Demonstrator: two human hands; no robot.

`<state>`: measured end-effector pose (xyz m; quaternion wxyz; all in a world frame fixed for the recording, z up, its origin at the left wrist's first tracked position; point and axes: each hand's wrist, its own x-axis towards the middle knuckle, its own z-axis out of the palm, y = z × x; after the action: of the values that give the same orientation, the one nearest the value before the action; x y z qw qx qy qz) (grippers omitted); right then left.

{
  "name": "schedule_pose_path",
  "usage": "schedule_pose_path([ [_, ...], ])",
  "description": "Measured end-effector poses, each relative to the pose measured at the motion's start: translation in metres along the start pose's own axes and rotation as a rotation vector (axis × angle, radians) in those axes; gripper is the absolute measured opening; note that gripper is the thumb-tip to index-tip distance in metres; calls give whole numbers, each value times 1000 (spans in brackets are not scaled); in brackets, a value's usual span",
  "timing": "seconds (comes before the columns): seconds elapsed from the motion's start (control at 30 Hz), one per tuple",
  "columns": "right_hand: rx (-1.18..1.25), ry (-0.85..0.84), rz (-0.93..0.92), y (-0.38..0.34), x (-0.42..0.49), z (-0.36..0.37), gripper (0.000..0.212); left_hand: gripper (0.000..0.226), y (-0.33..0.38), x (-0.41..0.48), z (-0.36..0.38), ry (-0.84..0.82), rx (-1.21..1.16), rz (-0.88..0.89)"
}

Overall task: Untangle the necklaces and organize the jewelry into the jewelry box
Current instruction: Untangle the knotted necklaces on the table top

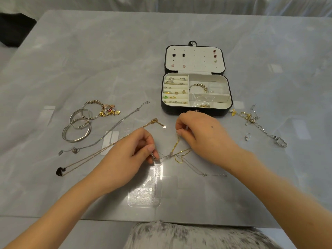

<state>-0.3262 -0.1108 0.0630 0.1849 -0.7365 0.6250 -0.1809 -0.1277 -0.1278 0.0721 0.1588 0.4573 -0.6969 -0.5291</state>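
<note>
Left hand: thumb and forefinger pinch the silver chain at a small pendant, other fingers curled in. Right hand: fingertips pinch the top end of the gold chain.

The knot where the 2 chains cross lies on the tabletop between the hands, closer to the left fingertips. The silver tail trails out below the right wrist. The jewelry box is open just beyond the right hand, partly filled.

Risks from here, as I read it:
- Pulling the 2 hands straight apart would likely cinch the knot instead of opening it. The silver links look fine enough to kink or snap.
- The rose-gold necklace runs under the left hand. Dragging that wrist could pull it into the knot and make it a 3-chain tangle.
- Glare on the tabletop right below the left fingertips washes out the thin links, so it's easy to grab the wrong strand.
- The right knuckles sit near the box front, so a jerk forward could shove it.
- The second tangle lies well right of the right hand. No interference yet.
</note>
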Motion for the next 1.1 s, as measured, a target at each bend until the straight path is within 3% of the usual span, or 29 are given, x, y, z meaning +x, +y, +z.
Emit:
schedule_pose_path([
  [0.27,-73,130,-8,-5,-5,14,14,15,-3,7,-5,-5,17,-37],
  [0.47,-43,4,-14,-10,-27,19,15,15,-2,10,-9,33,128,1],
  [0.73,-66,7,31,-5,-45,23,10,16,-11,12,-13,35,557,151],
  [0.87,-54,15,32,-4,-54,21,19,9,-13,9,-10,46,712,210],
  [0.97,-62,66,38,0,-59,16,26,19,-12,8,-6,108,872,339],
  [1.1,-173,148,84,20,-57,3,15,25,-9,8,5,103,777,432],
])
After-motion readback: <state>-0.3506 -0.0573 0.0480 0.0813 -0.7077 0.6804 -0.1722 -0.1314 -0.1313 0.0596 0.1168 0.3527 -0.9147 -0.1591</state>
